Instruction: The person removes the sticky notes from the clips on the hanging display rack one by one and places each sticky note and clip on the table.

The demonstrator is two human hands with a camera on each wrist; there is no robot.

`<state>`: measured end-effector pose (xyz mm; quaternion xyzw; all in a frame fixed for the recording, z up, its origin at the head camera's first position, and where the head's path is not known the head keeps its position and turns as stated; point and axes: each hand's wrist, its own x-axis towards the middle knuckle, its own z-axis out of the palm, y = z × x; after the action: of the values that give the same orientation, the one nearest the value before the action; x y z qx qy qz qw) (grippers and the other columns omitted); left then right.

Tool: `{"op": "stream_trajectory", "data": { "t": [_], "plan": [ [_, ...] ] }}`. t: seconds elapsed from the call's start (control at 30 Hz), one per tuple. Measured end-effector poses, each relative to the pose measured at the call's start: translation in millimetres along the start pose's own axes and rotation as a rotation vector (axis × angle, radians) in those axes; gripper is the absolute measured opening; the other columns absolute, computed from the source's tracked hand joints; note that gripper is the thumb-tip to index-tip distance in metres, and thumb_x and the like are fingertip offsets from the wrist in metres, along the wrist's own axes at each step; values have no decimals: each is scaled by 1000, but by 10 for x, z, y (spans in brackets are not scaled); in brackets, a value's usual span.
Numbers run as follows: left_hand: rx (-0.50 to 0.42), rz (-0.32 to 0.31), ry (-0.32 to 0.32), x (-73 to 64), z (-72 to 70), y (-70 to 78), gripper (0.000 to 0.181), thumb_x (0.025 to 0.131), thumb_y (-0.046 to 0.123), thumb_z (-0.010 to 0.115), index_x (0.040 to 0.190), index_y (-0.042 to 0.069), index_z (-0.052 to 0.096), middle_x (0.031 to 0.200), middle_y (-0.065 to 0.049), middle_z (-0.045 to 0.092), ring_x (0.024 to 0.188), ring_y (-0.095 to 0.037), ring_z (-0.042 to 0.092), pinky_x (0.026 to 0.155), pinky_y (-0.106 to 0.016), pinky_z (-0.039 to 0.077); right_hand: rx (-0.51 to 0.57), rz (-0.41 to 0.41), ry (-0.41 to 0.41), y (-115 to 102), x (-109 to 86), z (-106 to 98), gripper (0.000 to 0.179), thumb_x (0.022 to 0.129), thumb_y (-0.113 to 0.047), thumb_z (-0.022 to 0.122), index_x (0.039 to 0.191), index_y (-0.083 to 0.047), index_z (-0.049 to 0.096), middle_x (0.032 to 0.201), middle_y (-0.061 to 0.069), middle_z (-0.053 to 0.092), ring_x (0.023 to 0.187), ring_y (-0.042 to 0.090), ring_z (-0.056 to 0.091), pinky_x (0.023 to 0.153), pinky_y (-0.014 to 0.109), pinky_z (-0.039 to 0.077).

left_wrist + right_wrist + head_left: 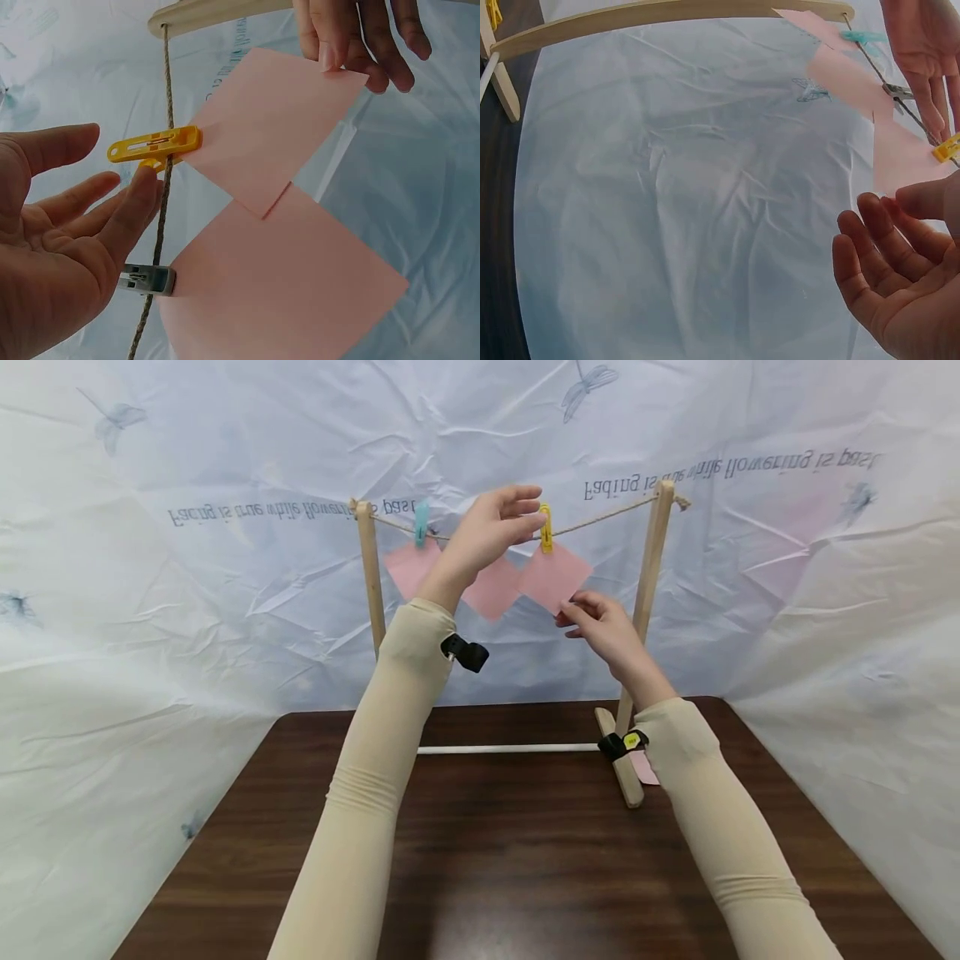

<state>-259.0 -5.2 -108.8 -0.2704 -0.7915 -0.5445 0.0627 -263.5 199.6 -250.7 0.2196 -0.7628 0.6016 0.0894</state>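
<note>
A square sheet of pink paper hangs by one corner from a yellow clothespin on the twine. My right hand pinches the sheet's lower corner, thumb in front and fingers behind. Beside the yellow clothespin is my left hand. Its thumb stands apart from the clip, and a fingertip lies at or just behind the clip's back side; contact is hard to tell. A second pink sheet hangs from a grey clothespin, partly overlapped by the first. A third pink sheet hangs from a blue clothespin.
Wooden posts, left and right, carry the twine. A white rod runs low between them. Near the right foot, a pink paper lies on the dark table. A printed white sheet hangs behind.
</note>
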Motion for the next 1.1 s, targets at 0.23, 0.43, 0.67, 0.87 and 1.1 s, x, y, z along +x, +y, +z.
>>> {"op": "stream_trajectory", "data": {
  "t": [0.23,0.43,0.67,0.87,1.1],
  "plan": [
    [-36,-14,-17,24,21,6,58,97,15,67,150,5,46,145,-8,54,126,-16,57,94,-22,51,-4,-9,8,-8,2,-9,37,105,-31,55,122,1,63,113,14,67,102,17,64,91,34,54],
    [-32,0,-9,7,43,-8,51,96,12,68,144,0,53,136,-11,60,119,-19,61,94,-24,52,-2,-6,0,-26,-15,-5,37,105,-30,56,120,2,64,112,15,68,100,15,65,91,34,54],
    [42,13,-3,2,60,-17,46,96,13,70,138,0,59,129,-12,65,116,-17,62,94,-25,51,-3,0,1,-8,-38,6,36,105,-29,56,120,3,64,113,18,67,101,16,65,95,41,53],
    [87,17,10,5,67,-15,43,96,15,70,136,1,62,126,-11,66,114,-15,62,94,-25,51,-12,5,2,-22,-47,5,37,105,-29,56,122,3,64,113,16,67,101,16,65,93,37,54],
    [111,14,13,2,70,-3,40,97,15,70,134,3,64,126,-11,67,115,-15,62,93,-23,51,-13,2,5,-32,-58,-9,37,105,-28,55,122,4,64,118,24,65,101,17,65,95,42,53]
  ]
}}
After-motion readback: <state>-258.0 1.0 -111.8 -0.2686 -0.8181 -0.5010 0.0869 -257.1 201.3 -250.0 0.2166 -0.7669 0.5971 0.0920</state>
